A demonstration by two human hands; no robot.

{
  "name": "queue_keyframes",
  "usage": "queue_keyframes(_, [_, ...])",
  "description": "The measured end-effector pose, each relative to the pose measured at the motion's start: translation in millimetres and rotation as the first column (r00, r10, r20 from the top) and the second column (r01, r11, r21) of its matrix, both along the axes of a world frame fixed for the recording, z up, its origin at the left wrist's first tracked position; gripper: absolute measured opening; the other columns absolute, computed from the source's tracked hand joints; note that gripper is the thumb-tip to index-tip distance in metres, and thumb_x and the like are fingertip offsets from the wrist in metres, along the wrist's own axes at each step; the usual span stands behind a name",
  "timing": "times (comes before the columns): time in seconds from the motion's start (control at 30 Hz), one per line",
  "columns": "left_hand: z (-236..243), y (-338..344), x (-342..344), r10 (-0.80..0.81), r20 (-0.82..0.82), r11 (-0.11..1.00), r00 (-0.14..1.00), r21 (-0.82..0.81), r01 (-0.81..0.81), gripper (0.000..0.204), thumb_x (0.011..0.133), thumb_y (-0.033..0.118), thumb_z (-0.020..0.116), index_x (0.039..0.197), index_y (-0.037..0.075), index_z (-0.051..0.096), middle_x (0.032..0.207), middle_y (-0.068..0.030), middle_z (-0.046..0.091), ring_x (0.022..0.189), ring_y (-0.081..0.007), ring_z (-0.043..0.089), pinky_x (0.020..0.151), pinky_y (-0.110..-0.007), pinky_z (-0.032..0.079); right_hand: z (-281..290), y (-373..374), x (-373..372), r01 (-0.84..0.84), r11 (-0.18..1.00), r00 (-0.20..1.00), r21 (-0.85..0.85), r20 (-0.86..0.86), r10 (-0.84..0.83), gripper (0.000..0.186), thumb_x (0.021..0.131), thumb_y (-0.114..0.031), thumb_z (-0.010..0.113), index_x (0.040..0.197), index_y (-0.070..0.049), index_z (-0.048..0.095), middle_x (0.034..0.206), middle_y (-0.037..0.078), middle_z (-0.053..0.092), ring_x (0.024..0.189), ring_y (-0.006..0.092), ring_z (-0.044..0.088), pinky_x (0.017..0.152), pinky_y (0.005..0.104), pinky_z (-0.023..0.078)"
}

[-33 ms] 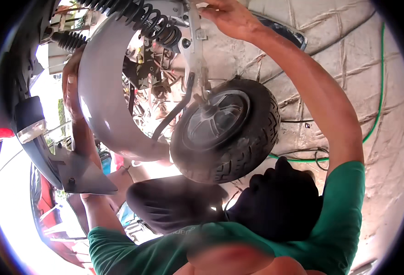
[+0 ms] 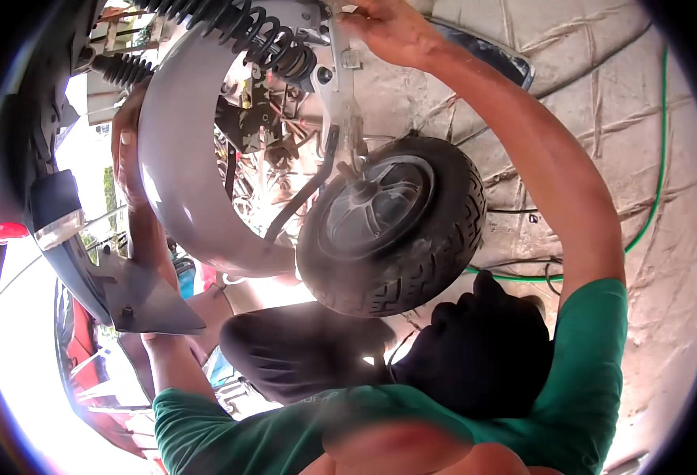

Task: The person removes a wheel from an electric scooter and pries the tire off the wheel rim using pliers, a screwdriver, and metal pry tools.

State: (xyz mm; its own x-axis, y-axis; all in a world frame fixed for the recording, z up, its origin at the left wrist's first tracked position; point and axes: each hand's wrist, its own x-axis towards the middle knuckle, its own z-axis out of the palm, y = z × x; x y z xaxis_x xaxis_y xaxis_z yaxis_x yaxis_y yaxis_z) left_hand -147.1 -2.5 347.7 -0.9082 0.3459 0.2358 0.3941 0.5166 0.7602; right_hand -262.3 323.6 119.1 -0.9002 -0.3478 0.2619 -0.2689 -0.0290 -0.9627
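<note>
A large grey curved mudguard [image 2: 176,170] hangs on the left, and my left hand [image 2: 129,146] is closed on its outer side, some fingers hidden behind it. At the top, my right hand [image 2: 388,33] is at the upper end of a light metal swingarm [image 2: 334,95]; its fingertips are bent against the metal and partly cut off by the picture's edge. A black coil-spring shock absorber [image 2: 273,43] runs into that arm. Lower down, a scooter wheel [image 2: 396,229] with a knobbly black tyre leans tilted, its axle hub towards the arm.
Left of my forearm juts a dark tail bracket [image 2: 138,297] with a red-and-clear lamp [image 2: 57,226]. A flat dark panel [image 2: 491,55] lies on the concrete floor [image 2: 602,142]. A green hose [image 2: 659,174] curves along the right. Metal parts lie behind the mudguard.
</note>
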Motion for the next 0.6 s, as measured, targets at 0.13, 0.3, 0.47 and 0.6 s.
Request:
queue_keyframes(0.13, [-7.8, -0.1, 6.1, 0.001, 0.000, 0.998, 1.000, 0.062, -0.001, 0.062, 0.108, 0.044, 0.047, 0.147, -0.004, 0.049, 0.155, -0.0277, 0.045, 0.142, -0.0373, 0.047, 0.120, -0.051, 0.033, 5.5, -43.2, -32.2, -0.140, 0.990, 0.989, -0.022, 0.044, 0.141, 0.032, 0.102, -0.028, 0.059, 0.128, -0.011, 0.070, 0.115, 0.004, 0.074, 0.104, 0.0150, 0.070, 0.095, 0.0353, 0.051])
queue_keyframes(0.3, [-12.6, 4.5, 8.4, -0.043, 0.029, 0.976, 0.999, 0.216, 0.036, 0.061, 0.107, 0.043, 0.048, 0.148, -0.003, 0.049, 0.155, -0.0264, 0.045, 0.140, -0.0361, 0.049, 0.119, -0.050, 0.034, 5.9, -38.4, -54.2, -0.307, 0.946, 0.933, -0.102, 0.166, 0.321, 0.032, 0.103, -0.026, 0.058, 0.128, -0.011, 0.069, 0.115, 0.005, 0.074, 0.103, 0.0164, 0.070, 0.094, 0.0360, 0.052])
queue_keyframes(0.47, [-2.5, 16.8, 4.6, -0.068, 0.124, 0.952, 0.990, 0.304, 0.027, 0.064, 0.106, 0.044, 0.049, 0.149, -0.004, 0.048, 0.154, -0.0254, 0.047, 0.141, -0.0351, 0.049, 0.119, -0.049, 0.036, 0.1, -32.3, -56.2, -0.334, 0.930, 0.905, -0.154, 0.223, 0.362, 0.031, 0.103, -0.025, 0.057, 0.128, -0.010, 0.069, 0.114, 0.006, 0.074, 0.103, 0.0178, 0.070, 0.093, 0.0366, 0.053])
queue_keyframes(0.6, [-1.4, 24.1, 12.8, 0.027, 0.155, 0.957, 0.988, 0.280, -0.070, 0.066, 0.106, 0.045, 0.050, 0.149, -0.005, 0.047, 0.153, -0.0253, 0.048, 0.140, -0.0348, 0.050, 0.118, -0.049, 0.037, -5.7, -34.7, -55.5, -0.321, 0.923, 0.893, -0.212, 0.257, 0.369, 0.031, 0.103, -0.023, 0.055, 0.127, -0.010, 0.068, 0.114, 0.007, 0.074, 0.103, 0.0189, 0.070, 0.093, 0.0372, 0.053])
